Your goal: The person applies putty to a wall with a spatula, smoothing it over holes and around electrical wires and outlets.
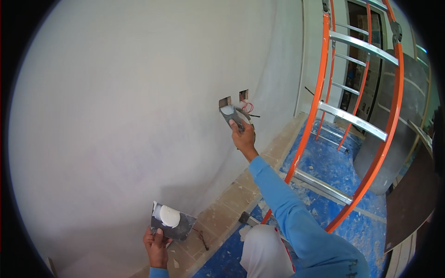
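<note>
My right hand [243, 135] grips a dark, flat-bladed scraper [234, 118] against the white wall [116, 92], with pale paste on its blade. The blade is just at the lower edge of a square cut-out [224, 101]. A second cut-out [244, 94] sits to its right, with thin red wires [248, 106] hanging below. Low at the left, my left hand [156, 245] is closed on a dark flat plate [183, 226] carrying a thick white lump of paste [169, 215].
An orange ladder [389, 129] with metal rungs stands close at my right on blue floor covering [310, 157]. Beige tiles [232, 199] run along the wall. A grey sheet [373, 162], dark boards [408, 204] and a door [357, 18] are behind or beside the ladder.
</note>
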